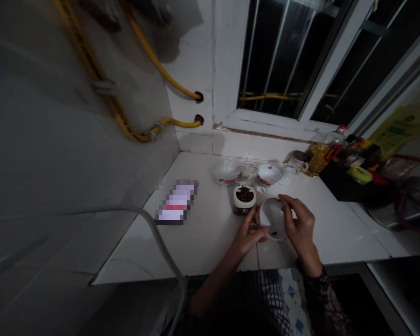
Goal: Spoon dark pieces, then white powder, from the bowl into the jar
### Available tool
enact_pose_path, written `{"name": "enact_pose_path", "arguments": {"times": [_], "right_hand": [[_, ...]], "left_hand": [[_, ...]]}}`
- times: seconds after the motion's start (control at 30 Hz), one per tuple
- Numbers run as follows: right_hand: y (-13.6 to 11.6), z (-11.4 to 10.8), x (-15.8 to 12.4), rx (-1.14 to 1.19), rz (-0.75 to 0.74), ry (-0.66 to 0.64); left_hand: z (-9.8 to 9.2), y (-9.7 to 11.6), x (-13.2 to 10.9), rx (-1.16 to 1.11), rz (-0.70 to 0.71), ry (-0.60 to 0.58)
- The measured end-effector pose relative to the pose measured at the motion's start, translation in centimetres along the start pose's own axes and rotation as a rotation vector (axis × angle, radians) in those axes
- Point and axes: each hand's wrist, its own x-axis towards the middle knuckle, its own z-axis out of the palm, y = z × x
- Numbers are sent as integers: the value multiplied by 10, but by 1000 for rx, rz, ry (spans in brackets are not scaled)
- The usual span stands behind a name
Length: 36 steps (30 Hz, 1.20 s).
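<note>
1. Head view, the work in hand: both hands hold a pink-rimmed bowl (pixel 275 217) above the front half of the worktop (pixel 322 231), right of the middle of its front edge; whether its base touches the surface I cannot tell
2. Head view, left hand (pixel 249 233): the fingers are partly closed round the bowl's left side, with the thumb nearer the front edge
3. Head view, right hand (pixel 301 223): the fingers pinch the rim on the right, bent and nearly together
4. Head view, around them: a jar (pixel 238 207) with dark red contents stands just beside the left fingers, toward the back edge, where a second white bowl (pixel 269 175) and a glass dish (pixel 247 172) sit; a phone (pixel 178 203) lies by the left edge
5. Head view, judgement: the step seems to be steadying or turning the bowl; any next move calls for keeping the dark piece (pixel 274 233) inside it and clearing the jar
</note>
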Motion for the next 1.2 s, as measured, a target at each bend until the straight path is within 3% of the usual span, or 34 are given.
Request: {"name": "enact_pose_path", "arguments": {"times": [0.1, 0.17, 0.27, 0.43, 0.63, 0.9, 1.2], "right_hand": [[1, -21, -17, 50, 192, 58], [2, -29, -23, 59, 235, 83], [4, -26, -19, 17, 128, 41], [4, 11, 11, -130, -184, -145], [2, 44, 28, -325, -331, -315], [-4, 34, 21, -372, -458, -394], [-3, 28, 21, -294, -439, -252]], "left_hand": [[0, 3, -2, -8, 6, -30], [1, 4, -3, -1, 12, -48], [2, 3, -3, 16, 31, -46], [1, -4, 0, 30, 54, -37], [-2, -12, 5, 0, 53, -24], [-5, -18, 12, -24, 51, -72], [-3, -11, 7, 3, 53, -52]]}}
